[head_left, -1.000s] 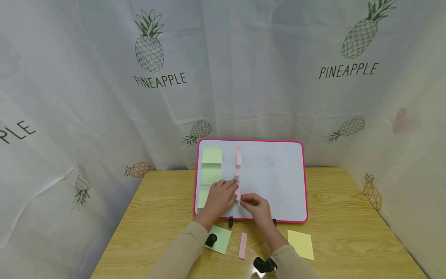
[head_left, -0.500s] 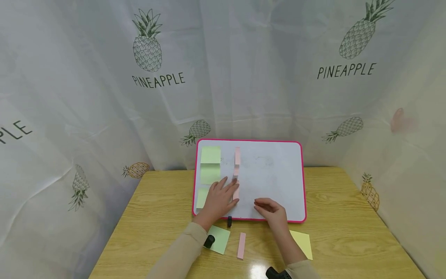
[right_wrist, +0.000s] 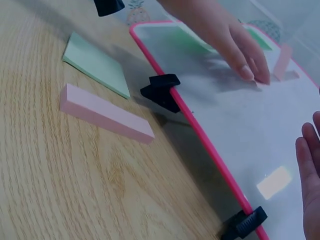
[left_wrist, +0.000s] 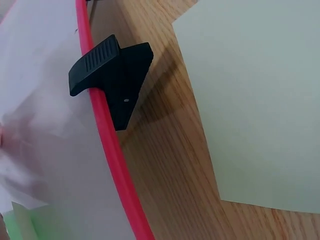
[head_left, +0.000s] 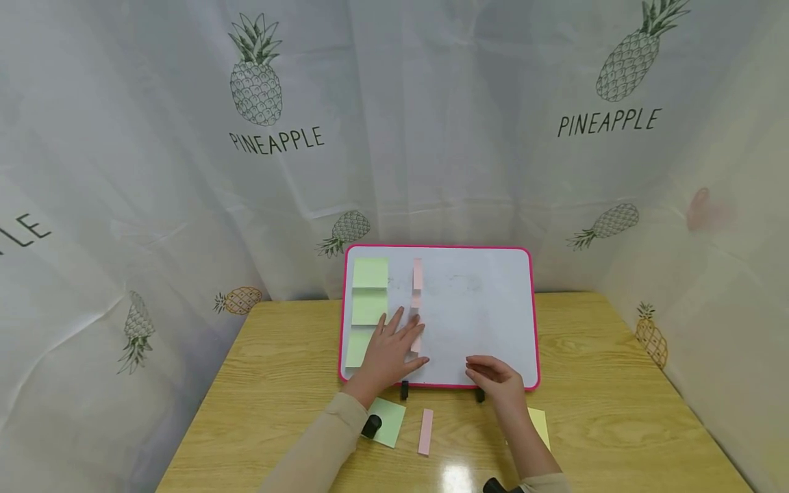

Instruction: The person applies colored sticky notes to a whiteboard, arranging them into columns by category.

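A pink-edged whiteboard (head_left: 481, 308) leans at the back of the table. Down its left side run green sticky notes (head_left: 370, 272), and beside them a column of narrow pink sticky notes (head_left: 418, 274). My left hand (head_left: 383, 357) lies over the lowest pink note with its fingers spread, partly covering it. In the right wrist view, that left hand's (right_wrist: 232, 45) fingertips press on the pink strip. Near the board's lower right, my right hand (head_left: 502, 385) hovers with loosely bent fingers and nothing visible between them. Only some right-hand fingers (right_wrist: 309, 150) show in its wrist view.
On the table in front lie a green note pad (head_left: 390, 424), a narrow pink note pad (head_left: 425, 433) and a yellow note pad (head_left: 539, 424) partly behind the right forearm. Black feet (left_wrist: 112, 75) clip onto the board's lower edge. A pineapple-print curtain (head_left: 431, 137) hangs behind.
My right hand has moved right and slightly down, away from the pink column. The left hand has stayed over the lowest pink note, its fingers spreading wider.
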`<state>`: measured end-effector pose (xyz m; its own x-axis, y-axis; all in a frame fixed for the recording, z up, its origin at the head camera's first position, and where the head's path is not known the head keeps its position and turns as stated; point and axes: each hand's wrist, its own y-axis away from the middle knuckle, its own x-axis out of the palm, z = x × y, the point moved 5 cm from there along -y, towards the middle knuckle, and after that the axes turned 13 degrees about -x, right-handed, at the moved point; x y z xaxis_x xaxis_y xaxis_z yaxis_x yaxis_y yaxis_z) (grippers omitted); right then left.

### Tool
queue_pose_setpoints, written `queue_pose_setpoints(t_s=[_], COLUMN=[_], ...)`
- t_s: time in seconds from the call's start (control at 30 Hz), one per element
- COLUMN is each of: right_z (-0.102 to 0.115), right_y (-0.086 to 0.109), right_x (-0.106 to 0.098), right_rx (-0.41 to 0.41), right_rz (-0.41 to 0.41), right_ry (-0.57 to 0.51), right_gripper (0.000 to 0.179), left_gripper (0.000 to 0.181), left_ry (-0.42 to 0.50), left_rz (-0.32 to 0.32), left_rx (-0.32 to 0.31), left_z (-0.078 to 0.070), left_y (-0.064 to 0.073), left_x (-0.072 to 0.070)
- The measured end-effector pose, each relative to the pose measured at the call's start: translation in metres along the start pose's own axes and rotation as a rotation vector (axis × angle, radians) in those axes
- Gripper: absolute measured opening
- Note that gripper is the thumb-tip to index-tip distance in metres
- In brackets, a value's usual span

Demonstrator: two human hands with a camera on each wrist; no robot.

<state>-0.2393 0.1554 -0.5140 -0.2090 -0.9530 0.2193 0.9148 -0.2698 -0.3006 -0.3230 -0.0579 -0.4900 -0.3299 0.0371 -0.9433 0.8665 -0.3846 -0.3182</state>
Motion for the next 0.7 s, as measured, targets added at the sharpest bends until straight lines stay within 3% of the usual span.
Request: queue_pose_setpoints(t_s=[0.33,0.7], right_z=[0.005,0.003], right_y=[0.002,0.005], right_x=[-0.013,-0.033], right_rx=[-0.001,0.027], right_rz=[0.023,0.059], right_ry=[0.052,0.128], right_gripper=[0.038,0.037], left_gripper=[0.075,0.078], left_ry=[0.009,0.108], left_rz=[0.067,0.122], left_rx=[0.004,0.006], left_z=[-0.008,-0.031], left_y=[0.0,0.004], left_x=[-0.002,0.0])
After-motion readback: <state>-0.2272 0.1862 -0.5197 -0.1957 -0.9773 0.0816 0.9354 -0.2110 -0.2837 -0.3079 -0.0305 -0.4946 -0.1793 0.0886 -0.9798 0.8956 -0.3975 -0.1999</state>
